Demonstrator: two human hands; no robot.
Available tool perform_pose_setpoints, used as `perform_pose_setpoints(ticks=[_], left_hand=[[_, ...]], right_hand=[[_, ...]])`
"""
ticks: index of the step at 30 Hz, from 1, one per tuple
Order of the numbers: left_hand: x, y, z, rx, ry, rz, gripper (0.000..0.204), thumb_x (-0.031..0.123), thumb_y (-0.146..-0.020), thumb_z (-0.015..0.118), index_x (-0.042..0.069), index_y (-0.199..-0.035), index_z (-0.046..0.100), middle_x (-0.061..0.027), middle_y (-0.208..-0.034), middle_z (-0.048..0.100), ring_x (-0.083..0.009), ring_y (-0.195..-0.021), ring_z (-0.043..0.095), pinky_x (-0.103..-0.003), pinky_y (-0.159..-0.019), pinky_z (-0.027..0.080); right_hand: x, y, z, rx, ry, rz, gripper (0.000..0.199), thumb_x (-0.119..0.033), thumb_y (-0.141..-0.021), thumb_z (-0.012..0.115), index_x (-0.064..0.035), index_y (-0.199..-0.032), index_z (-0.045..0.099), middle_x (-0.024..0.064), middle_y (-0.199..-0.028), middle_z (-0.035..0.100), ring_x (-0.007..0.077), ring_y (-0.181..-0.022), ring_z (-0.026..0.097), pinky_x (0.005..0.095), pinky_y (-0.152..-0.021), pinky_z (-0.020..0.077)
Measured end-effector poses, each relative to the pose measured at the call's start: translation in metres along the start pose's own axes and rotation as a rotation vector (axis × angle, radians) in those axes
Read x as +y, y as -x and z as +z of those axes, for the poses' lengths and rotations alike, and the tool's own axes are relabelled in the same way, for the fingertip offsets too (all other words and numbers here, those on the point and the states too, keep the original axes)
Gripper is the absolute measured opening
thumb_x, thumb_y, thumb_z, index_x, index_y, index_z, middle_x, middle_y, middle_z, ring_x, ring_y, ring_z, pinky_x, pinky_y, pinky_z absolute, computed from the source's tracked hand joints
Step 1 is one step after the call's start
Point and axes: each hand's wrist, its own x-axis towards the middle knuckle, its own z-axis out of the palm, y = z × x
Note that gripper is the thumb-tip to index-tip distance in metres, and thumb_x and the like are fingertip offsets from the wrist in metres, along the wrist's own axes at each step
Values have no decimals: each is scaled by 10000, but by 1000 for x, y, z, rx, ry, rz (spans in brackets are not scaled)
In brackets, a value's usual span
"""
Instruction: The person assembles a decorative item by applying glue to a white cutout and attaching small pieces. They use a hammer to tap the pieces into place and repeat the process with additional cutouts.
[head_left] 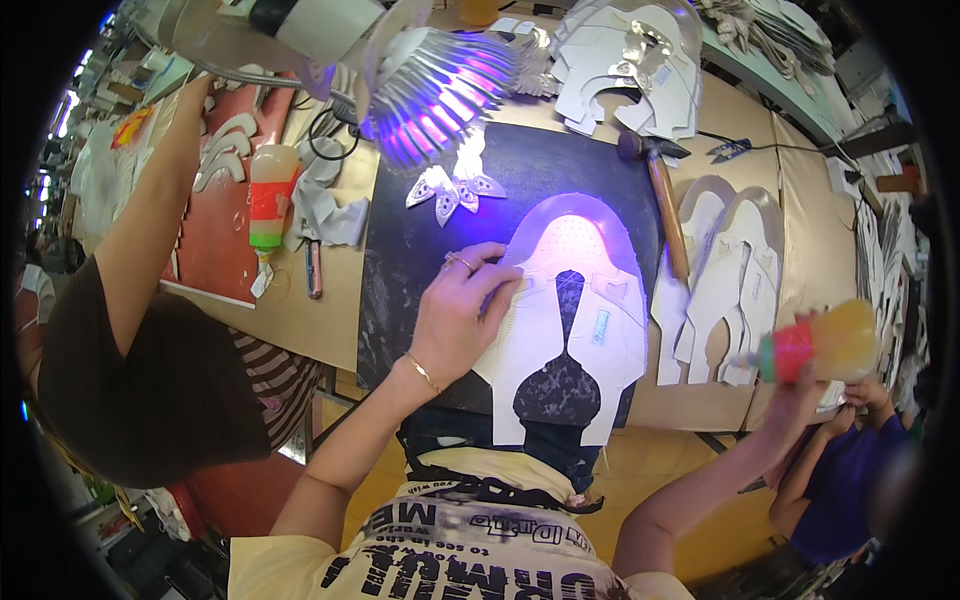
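A white shoe upper (618, 330) lies on a dark mat (420, 150) in front of me, its perforated toe lit pinkish-purple by a lamp. My left hand (455, 315) is at the upper's left edge, with bent fingers and thumb closed on that edge. Out to the right, my right hand (795, 400) is wrapped round a squeeze bottle (840, 340) with yellowish contents, red tape and a green cap. The bottle is tilted, its tip pointing left, above the table's right part. Several silvery cut pieces (455, 190) lie on the mat beyond my left hand.
A finned lamp (435, 95) hangs over the mat's far side. A hammer (665, 200) lies by the mat's right edge, beside more white uppers (735, 280). Another bottle (270, 200) lies left on a red board. Co-workers sit at the left (150, 390) and right (840, 490).
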Motion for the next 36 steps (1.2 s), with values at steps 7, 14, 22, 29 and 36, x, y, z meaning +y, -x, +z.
perform_pose_setpoints(ticks=[7,14,22,29,36], left_hand=[[2,13,-11,45,-275,64,482,301,-838,759,115,-1265,636,-148,-1399,527,-351,-1315,469,-520,-1123,274],[3,34,-13,-100,-363,2,831,576,-811,722,83,-1443,505,-234,-1548,342,-430,-1455,277,-651,-1180,66],[-1,35,-13,-164,-397,27,911,641,-804,693,69,-1473,457,-229,-1567,313,-417,-1474,249,-652,-1182,75],[-2,34,-12,-151,-388,32,933,647,-768,729,62,-1454,488,-222,-1544,358,-411,-1459,285,-631,-1189,74],[-2,33,-13,-145,-381,33,958,662,-753,735,57,-1453,487,-219,-1549,358,-411,-1465,276,-624,-1193,75]], right_hand=[[-31,33,160,-193,56,-7,566,-118,-703,908,6,-1184,636,93,-1073,691,181,-959,674,335,-875,553],[-22,34,209,-165,23,-232,375,-150,-745,892,-2,-1035,707,79,-919,731,175,-860,697,309,-800,548],[-2,37,210,-126,193,-365,366,-160,-765,880,-11,-1060,721,90,-985,734,205,-887,705,343,-838,545],[0,39,224,-144,152,-339,355,-124,-773,860,-3,-1075,717,102,-1028,731,208,-909,709,348,-867,546],[-11,48,236,-243,118,-427,259,-125,-787,845,-37,-1010,748,79,-959,743,207,-868,711,352,-860,548]])
